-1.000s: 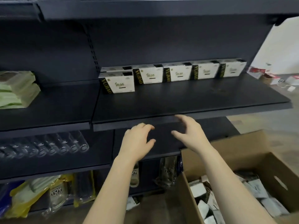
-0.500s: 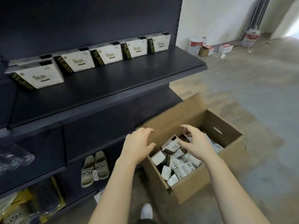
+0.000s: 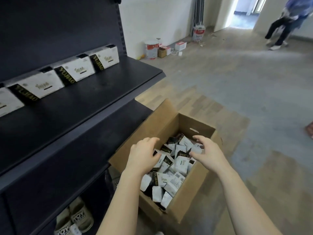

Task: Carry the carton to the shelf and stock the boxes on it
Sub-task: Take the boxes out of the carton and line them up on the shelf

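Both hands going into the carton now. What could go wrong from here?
1. The boxes lie jumbled at all angles in the carton, so the left hand or right hand may get a poor grip and drop one.
2. Only the back of the shelf holds a stocked row; boxes set near the bare front edge could slip off.
3. Another person is moving in the background and may cross the walkway.

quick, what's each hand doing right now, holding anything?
Left hand: open, empty, over the small white-and-black boxes in the brown cardboard carton.
Right hand: open, empty, fingers spread.
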`<state>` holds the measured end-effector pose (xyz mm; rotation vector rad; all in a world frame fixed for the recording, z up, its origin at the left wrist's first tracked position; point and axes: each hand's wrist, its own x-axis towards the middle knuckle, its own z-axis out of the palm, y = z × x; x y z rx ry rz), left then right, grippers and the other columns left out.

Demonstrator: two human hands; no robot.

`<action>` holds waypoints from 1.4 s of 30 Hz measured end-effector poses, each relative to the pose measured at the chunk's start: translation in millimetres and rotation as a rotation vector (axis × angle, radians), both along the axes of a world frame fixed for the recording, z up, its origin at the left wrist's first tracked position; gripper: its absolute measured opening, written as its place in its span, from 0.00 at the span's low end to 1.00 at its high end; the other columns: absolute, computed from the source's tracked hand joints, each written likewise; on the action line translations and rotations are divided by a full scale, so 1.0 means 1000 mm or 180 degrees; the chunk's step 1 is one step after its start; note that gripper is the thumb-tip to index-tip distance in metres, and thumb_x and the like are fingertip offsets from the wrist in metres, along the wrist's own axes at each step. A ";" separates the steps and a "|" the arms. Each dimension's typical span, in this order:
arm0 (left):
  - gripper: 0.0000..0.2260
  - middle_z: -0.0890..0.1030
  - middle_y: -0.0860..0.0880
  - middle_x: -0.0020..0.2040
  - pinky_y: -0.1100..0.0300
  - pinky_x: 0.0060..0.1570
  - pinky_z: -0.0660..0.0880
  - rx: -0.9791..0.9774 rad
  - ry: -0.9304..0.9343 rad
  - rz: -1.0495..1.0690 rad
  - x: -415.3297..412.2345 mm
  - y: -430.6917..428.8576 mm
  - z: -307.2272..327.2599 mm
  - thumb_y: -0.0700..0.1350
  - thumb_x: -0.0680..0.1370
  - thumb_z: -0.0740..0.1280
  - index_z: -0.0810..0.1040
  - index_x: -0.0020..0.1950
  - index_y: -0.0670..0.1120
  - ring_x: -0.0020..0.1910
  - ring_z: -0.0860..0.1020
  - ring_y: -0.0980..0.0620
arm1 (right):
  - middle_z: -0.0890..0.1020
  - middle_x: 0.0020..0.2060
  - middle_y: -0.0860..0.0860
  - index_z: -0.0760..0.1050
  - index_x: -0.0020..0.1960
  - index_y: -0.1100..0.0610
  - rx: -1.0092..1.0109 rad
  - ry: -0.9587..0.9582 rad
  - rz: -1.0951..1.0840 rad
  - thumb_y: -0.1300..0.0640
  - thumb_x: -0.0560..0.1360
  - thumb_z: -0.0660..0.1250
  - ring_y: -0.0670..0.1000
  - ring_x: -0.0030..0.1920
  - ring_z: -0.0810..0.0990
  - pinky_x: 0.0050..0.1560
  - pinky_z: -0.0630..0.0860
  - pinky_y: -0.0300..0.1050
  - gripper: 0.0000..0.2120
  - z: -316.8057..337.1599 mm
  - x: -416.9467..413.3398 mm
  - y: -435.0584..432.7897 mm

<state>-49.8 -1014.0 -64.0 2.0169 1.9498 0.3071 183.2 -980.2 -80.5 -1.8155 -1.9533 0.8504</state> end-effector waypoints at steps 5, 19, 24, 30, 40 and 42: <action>0.22 0.73 0.53 0.67 0.50 0.64 0.68 -0.0099 -0.0040 -0.0165 0.032 0.030 -0.008 0.49 0.79 0.63 0.66 0.73 0.55 0.65 0.72 0.51 | 0.74 0.65 0.48 0.67 0.72 0.49 -0.0039 -0.0022 -0.0239 0.51 0.73 0.72 0.50 0.63 0.74 0.59 0.70 0.44 0.29 -0.012 0.041 0.015; 0.22 0.72 0.54 0.67 0.52 0.63 0.69 -0.0123 -0.0297 0.0666 0.155 0.095 -0.028 0.51 0.79 0.64 0.66 0.73 0.55 0.60 0.76 0.54 | 0.72 0.67 0.50 0.67 0.73 0.50 -0.0034 -0.0191 0.0541 0.53 0.72 0.73 0.52 0.65 0.74 0.62 0.69 0.44 0.31 -0.019 0.161 0.131; 0.22 0.71 0.54 0.68 0.52 0.64 0.66 -0.0222 -0.0310 0.1098 0.183 0.099 -0.034 0.52 0.79 0.64 0.66 0.74 0.55 0.65 0.72 0.52 | 0.74 0.65 0.52 0.69 0.71 0.52 0.0069 -0.0165 0.0981 0.54 0.71 0.73 0.52 0.64 0.75 0.64 0.69 0.43 0.30 -0.020 0.174 0.172; 0.23 0.72 0.53 0.67 0.53 0.62 0.67 -0.0396 -0.0304 0.1483 0.179 0.102 -0.047 0.52 0.79 0.64 0.65 0.74 0.55 0.65 0.72 0.53 | 0.72 0.68 0.50 0.67 0.73 0.52 -0.0020 -0.0164 0.1467 0.54 0.73 0.72 0.50 0.68 0.71 0.66 0.67 0.43 0.30 -0.038 0.149 0.207; 0.23 0.71 0.52 0.68 0.51 0.64 0.66 -0.0491 -0.0237 0.1952 0.145 0.135 -0.056 0.51 0.79 0.64 0.65 0.74 0.54 0.66 0.71 0.52 | 0.70 0.69 0.49 0.65 0.73 0.51 -0.0264 -0.0433 0.2192 0.50 0.74 0.71 0.50 0.69 0.70 0.65 0.68 0.44 0.30 -0.066 0.094 0.266; 0.23 0.70 0.52 0.69 0.51 0.65 0.65 -0.0599 -0.0212 0.2019 0.141 0.139 -0.059 0.51 0.79 0.63 0.64 0.75 0.54 0.67 0.71 0.51 | 0.71 0.69 0.49 0.66 0.73 0.51 -0.0319 -0.0459 0.2256 0.51 0.74 0.70 0.50 0.68 0.70 0.65 0.68 0.44 0.30 -0.072 0.087 0.274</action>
